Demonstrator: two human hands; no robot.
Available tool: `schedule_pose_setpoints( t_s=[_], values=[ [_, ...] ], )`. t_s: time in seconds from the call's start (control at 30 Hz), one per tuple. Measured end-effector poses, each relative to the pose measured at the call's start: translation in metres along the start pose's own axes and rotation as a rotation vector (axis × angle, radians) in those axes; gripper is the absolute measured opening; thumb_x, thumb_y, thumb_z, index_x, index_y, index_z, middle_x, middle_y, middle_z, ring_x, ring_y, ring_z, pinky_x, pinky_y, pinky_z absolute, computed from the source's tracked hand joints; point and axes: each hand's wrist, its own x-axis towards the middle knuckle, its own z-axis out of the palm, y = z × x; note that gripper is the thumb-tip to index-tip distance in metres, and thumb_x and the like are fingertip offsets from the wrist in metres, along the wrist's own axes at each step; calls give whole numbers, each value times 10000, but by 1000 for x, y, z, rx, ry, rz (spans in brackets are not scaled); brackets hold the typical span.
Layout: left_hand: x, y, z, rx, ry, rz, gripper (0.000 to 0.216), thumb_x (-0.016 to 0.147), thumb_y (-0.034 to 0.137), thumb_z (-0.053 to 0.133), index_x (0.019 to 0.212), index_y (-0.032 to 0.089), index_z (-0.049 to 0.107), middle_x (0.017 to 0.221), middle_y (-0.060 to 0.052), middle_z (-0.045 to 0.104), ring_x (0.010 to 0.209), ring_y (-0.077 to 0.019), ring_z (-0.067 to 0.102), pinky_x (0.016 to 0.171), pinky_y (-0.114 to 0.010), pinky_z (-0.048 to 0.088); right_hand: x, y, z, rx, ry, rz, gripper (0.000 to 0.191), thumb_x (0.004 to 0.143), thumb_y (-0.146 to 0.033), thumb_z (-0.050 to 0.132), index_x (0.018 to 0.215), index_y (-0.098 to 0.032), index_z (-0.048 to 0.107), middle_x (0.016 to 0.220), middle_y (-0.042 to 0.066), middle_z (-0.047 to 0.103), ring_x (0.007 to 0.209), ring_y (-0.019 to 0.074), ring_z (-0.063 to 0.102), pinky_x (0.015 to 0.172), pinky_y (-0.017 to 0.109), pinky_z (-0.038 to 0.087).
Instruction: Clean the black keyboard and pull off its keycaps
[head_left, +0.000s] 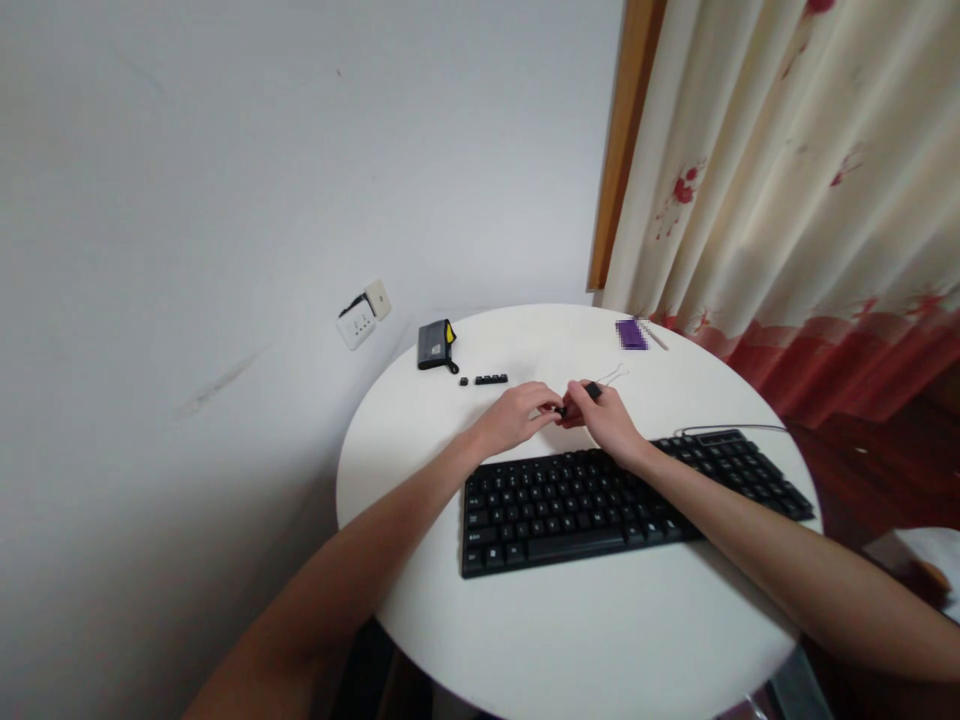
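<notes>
First, over at the wall, a pale socket plate [356,325]. Next, on the far left of the round white tabletop [570,630], a small dark pouch [433,345] with a yellow edge showing. Just right of that, one loose black keycap [463,381], then a short row of black keycaps [491,379]. Further along, the left hand [517,412], thumb and fingertips nearly together, pinching a small black piece [561,411]; cannot tell whether also touched by the right hand [600,415]. In that one, fingers curled loosely, a black tool [592,391] with thin wires pointing away. Beyond, near the far edge, a blurred purple item [631,334]. Nearer, beneath both forearms, a black keyboard [570,510], slightly angled. Last, at far right, a cream-and-red curtain [735,200].
</notes>
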Motion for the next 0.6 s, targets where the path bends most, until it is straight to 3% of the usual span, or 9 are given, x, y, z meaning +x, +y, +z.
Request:
schedule_pose_setpoints(
  t_s=[0.13, 0.6],
  values=[
    [1, 2, -1, -9, 29, 21, 175, 907, 193, 606, 1071, 159, 658, 956, -70, 684, 844, -154, 632, 820, -297, 498, -1, -3, -1, -57, 14, -61, 410, 856, -548, 587, 746, -154, 602, 631, 58, 669, 551, 164, 645, 582, 301, 569],
    [-1, -3, -2, -57, 38, -5, 198, 913, 202, 607, 1101, 179, 666, 960, -66, 683, 853, -158, 629, 829, -306, 497, -2, -5, -2, -194, -3, -85, 422, 886, -537, 527, 793, -144, 650, 706, 79, 699, 643, 169, 655, 615, 278, 527]
  ],
)
